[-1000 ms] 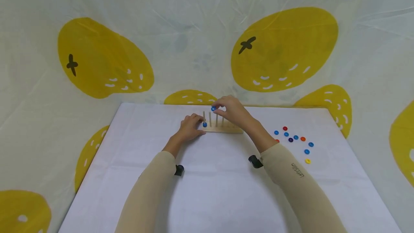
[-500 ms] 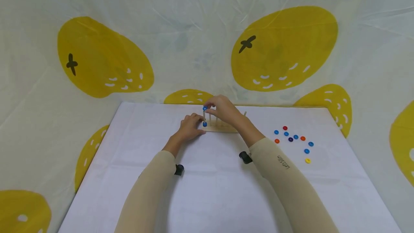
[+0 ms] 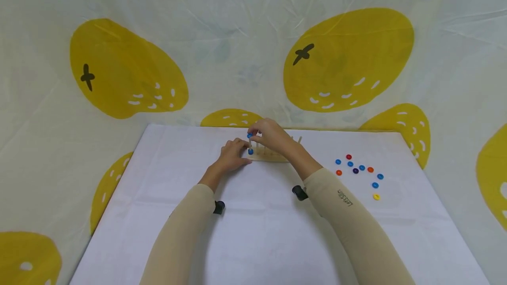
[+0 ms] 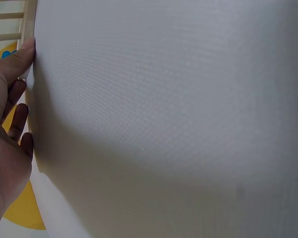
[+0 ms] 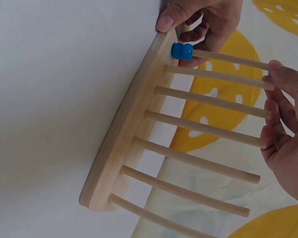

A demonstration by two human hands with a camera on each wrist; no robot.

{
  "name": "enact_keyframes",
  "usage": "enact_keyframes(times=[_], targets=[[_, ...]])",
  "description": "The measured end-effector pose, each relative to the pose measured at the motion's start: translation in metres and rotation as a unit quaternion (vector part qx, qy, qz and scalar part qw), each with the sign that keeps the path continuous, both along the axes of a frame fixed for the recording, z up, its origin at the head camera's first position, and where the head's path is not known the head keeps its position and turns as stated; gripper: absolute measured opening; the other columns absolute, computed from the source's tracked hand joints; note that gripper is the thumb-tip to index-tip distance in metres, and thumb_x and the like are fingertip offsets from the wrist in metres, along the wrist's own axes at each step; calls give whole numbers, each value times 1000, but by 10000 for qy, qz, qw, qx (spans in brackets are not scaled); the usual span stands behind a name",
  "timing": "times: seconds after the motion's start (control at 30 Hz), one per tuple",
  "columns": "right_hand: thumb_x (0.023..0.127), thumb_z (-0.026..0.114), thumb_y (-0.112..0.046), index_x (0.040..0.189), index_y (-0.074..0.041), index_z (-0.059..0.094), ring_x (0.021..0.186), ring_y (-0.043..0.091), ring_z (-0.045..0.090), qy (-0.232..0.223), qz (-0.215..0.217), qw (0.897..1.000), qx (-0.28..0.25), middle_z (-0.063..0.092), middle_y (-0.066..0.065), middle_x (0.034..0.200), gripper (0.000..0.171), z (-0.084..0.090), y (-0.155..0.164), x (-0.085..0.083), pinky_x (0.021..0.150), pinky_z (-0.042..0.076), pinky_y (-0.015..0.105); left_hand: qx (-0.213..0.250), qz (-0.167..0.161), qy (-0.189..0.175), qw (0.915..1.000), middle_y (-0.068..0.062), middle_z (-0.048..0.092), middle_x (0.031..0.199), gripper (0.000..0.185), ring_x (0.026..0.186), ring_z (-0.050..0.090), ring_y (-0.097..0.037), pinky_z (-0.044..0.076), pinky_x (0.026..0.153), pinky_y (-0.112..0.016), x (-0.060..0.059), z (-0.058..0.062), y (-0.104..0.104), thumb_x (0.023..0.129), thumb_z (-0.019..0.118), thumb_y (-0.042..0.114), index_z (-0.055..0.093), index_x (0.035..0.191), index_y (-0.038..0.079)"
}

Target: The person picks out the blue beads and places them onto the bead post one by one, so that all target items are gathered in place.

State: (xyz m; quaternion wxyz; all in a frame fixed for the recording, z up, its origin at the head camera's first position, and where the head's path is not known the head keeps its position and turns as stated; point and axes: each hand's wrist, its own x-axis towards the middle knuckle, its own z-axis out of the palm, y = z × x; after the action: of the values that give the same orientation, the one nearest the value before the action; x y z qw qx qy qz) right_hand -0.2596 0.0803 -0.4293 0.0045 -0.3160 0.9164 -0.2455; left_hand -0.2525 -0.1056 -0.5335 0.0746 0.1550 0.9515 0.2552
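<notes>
A wooden peg rack (image 5: 131, 116) with a row of upright pegs stands near the table's far edge. My left hand (image 3: 231, 155) grips its left end, thumb on the front of the base and fingers behind, as the right wrist view shows. Two blue rings (image 5: 182, 51) sit stacked at the foot of the leftmost peg. With thumb and fingertips, my right hand (image 3: 273, 137) pinches another blue ring (image 3: 249, 135) at the top of that same peg. In the right wrist view the thumb hides most of this ring. The other pegs carry no rings.
Several loose rings lie on the white table to the right: blue ones (image 3: 362, 168), a red one (image 3: 349, 157), orange ones (image 3: 370, 169), a dark purple one (image 3: 355, 171) and a yellow one (image 3: 376, 197). A patterned cloth (image 3: 237, 56) hangs behind the table.
My right hand has moved left with the blue ring, from over the middle pegs to the leftmost peg, then slightly down. The left hand has kept its place on the rack.
</notes>
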Motion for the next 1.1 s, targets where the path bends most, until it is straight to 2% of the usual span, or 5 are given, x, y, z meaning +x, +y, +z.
enact_keyframes(times=[0.5,0.8,1.1], targets=[[88,71,-24,105,-13,72,98,23,61,-61,-212,9995,228,72,1,98,20,-3,1,2,93,47,37,33,6,-23,10000,2,53,130,53,117,42,-22,33,100,-48,0,-1,0,80,77,39,58,127,22],[87,72,-27,102,-15,72,94,19,59,173,-337,9986,375,72,-1,96,19,-3,2,4,90,46,38,10,8,-21,10000,3,53,130,54,117,43,-22,33,100,-47,-1,0,-1,80,77,40,58,126,22],[88,71,-26,106,-15,71,95,21,59,199,-357,9984,399,72,-1,97,22,-3,5,4,90,47,38,-8,7,20,10000,1,53,132,57,117,44,-24,34,100,-48,-2,-1,0,79,78,39,57,128,20]])
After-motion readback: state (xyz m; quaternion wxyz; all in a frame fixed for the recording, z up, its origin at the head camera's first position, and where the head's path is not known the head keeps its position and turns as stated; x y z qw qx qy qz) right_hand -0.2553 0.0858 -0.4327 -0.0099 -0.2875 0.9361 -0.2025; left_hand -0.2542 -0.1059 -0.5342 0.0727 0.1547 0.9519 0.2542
